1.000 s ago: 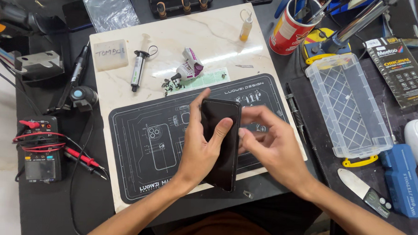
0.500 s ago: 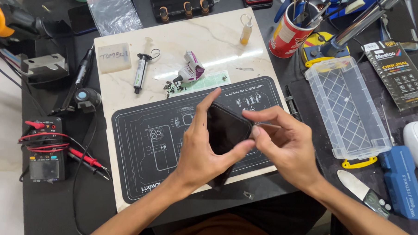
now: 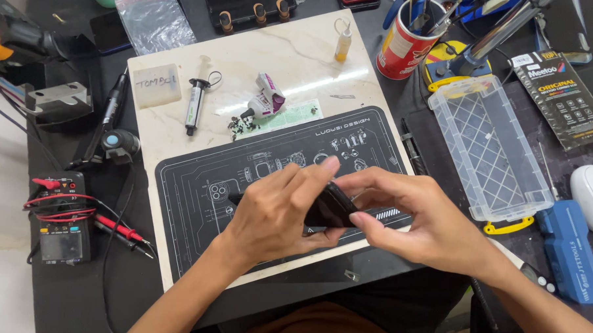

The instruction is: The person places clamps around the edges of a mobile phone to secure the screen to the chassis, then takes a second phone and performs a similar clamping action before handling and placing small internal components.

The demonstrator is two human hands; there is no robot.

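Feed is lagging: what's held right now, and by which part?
A black phone, gripped between both hands: left hand over its left end, right hand pinching its right end.

Bare mat (image 3: pixel 195 235) leftward — syringe (image 3: pixel 195 104) beyond

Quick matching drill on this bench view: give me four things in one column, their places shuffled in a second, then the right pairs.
Things:
1. black phone
2. red can
3. clear plastic box
4. multimeter

Places:
A. right of the mat, lying empty
B. left edge of the bench, red leads attached
C. between the left hand and right hand
D. top of the bench, holding tools

Pairs: 1-C, 2-D, 3-A, 4-B
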